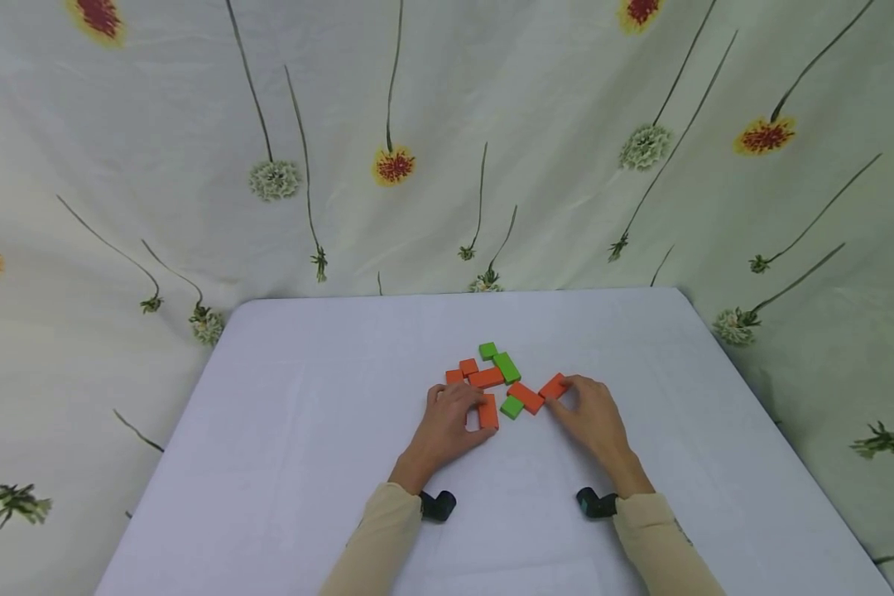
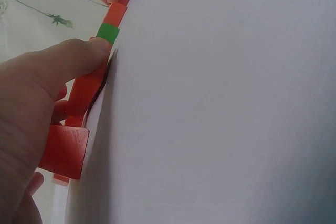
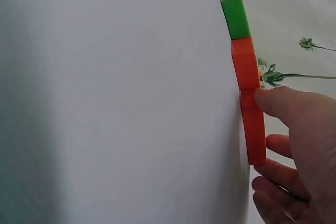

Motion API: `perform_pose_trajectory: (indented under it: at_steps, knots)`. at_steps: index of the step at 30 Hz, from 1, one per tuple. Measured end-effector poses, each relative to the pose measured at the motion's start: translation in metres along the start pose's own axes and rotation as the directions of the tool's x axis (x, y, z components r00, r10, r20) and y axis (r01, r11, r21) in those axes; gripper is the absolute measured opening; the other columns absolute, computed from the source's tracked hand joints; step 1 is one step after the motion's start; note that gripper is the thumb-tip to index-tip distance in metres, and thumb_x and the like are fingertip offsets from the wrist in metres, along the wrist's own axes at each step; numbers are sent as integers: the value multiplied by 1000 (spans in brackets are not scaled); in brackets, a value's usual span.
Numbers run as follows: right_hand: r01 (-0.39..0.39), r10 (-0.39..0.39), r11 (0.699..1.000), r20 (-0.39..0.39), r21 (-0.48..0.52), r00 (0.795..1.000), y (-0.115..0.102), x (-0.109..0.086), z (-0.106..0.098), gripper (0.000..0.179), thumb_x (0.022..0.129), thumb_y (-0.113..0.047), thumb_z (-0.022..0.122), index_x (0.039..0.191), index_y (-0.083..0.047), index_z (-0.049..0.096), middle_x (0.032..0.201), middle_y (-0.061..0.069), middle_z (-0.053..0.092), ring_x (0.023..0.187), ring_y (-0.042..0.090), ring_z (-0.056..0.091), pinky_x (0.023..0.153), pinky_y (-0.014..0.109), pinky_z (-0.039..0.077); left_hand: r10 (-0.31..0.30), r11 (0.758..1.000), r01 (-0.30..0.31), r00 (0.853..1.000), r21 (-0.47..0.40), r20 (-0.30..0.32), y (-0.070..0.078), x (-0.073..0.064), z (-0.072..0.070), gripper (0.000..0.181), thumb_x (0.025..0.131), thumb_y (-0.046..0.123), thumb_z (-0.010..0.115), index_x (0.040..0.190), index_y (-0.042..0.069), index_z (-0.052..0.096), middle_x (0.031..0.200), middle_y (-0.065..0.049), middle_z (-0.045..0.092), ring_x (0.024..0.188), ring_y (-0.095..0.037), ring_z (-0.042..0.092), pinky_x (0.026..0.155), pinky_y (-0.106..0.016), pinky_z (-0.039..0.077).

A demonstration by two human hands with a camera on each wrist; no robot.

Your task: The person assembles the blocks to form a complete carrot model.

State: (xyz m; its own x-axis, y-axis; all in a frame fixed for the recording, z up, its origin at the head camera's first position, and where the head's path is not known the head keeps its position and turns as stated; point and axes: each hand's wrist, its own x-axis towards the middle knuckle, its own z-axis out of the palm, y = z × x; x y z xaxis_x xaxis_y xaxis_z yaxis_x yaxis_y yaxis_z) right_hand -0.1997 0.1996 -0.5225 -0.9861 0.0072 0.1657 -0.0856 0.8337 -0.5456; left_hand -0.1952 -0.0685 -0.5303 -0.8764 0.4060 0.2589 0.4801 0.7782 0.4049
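Thumb and fingers of my left hand (image 1: 447,418) hold an upright-lying orange rectangular block (image 1: 488,412) by its two ends. To the right, my right hand (image 1: 592,418) pinches another orange block (image 1: 553,386), which lies at a slant; the thumb presses its near end in the right wrist view. That end meets a third orange block (image 1: 525,397), slanted the other way. A green square block (image 1: 512,407) sits against this one, between the hands. In the left wrist view an orange block (image 2: 65,150) stands out beside the left palm.
Behind the hands, an orange block (image 1: 486,378) and a green block (image 1: 507,367) lie close together. Small orange squares (image 1: 468,367) and a small green square (image 1: 487,351) border them. The white-covered table (image 1: 305,447) ends at a flowered cloth (image 1: 447,99).
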Motion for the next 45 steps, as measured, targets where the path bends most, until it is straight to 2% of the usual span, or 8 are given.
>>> perform_pose_trajectory:
  at_steps: [4, 9, 14, 19, 25, 30, 36, 45]
  knots:
    - [-28, 28, 1000, 20, 9, 999, -1, 1, -4, 57, 92, -29, 76, 134, 5, 61, 129, 25, 66, 122, 43, 60, 105, 57, 51, -14, 999, 13, 1000, -36, -25, -1, -1, -2, 55, 85, 41, 84, 130, 12, 70, 127, -4, 68, 125, -23, 57, 114, -50, 37]
    - [-43, 43, 999, 40, 24, 998, 0, 1, -8, 62, 91, -29, 76, 139, 7, 57, 135, 27, 63, 127, 44, 58, 108, 57, 49, -37, 995, 30, 996, -92, -78, -4, -3, -6, 59, 84, 40, 85, 132, 10, 69, 130, -6, 65, 126, -26, 55, 114, -47, 41]
    - [-4, 3, 999, 24, 43, 1000, 0, 0, -11, 62, 90, -29, 78, 138, 6, 59, 135, 26, 64, 126, 42, 60, 106, 57, 51, -75, 988, 59, 991, -141, -109, -8, -9, -15, 61, 83, 35, 87, 135, 10, 67, 130, -5, 63, 124, -27, 55, 108, -45, 51]
    - [62, -62, 996, 3, 60, 998, -1, -3, -14, 60, 87, -25, 81, 137, 3, 61, 133, 23, 65, 120, 40, 63, 102, 55, 55, -102, 980, 81, 989, -179, -108, -11, -19, -27, 62, 83, 32, 87, 137, 10, 66, 132, -5, 61, 123, -28, 56, 104, -44, 54]
    - [103, -108, 989, 48, 103, 993, -7, -6, -15, 57, 86, -21, 83, 137, -2, 64, 136, 19, 65, 122, 37, 63, 102, 55, 55, -74, 987, 54, 990, -153, -124, -14, -32, -36, 58, 82, 30, 88, 134, 11, 68, 128, -6, 63, 119, -28, 59, 101, -45, 56]
    - [118, -133, 984, 105, 134, 986, -18, -14, -14, 56, 86, -21, 81, 138, -6, 64, 137, 15, 65, 123, 34, 63, 103, 53, 55, -80, 985, 64, 992, -162, -93, -15, -44, -43, 56, 82, 29, 88, 131, 8, 69, 128, -7, 63, 118, -29, 59, 100, -45, 57]
    - [205, -220, 969, 107, 139, 969, -30, -21, -7, 57, 84, -20, 84, 136, -6, 65, 134, 12, 67, 120, 31, 64, 100, 50, 57, -102, 981, 92, 994, -173, -47, -16, -55, -46, 57, 82, 30, 88, 132, 10, 70, 129, -5, 63, 119, -27, 59, 102, -44, 57]
    - [282, -306, 944, 133, 172, 943, -45, -28, 5, 59, 82, -19, 87, 136, -10, 66, 128, 6, 69, 116, 25, 65, 100, 46, 58, -66, 982, 58, 997, -180, -37, -18, -65, -40, 57, 81, 28, 89, 131, 9, 70, 128, -2, 64, 118, -21, 61, 101, -40, 57]
